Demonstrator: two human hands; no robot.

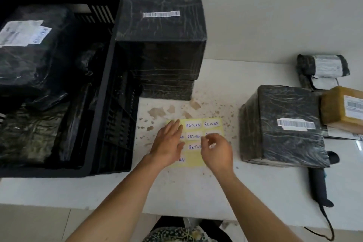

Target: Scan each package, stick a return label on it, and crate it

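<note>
A yellow sheet of white RETURN labels (204,124) lies on the white table. My left hand (169,143) presses flat on the sheet's left side, fingers straight. My right hand (217,151) pinches a label at the sheet's right edge, thumb and fingers curled round it. A black-wrapped package with a barcode (284,124) stands to the right of the sheet. A taller stack of black-wrapped packages (163,45) rises behind the sheet. The black crate (110,88) at the left holds several black packages, one bearing a RETURN label (29,45).
A black handheld scanner (320,182) lies with its cable at the table's right front edge. A brown package (341,108) and a rolled black parcel (322,68) sit at the far right. Brown stains mark the table behind the sheet.
</note>
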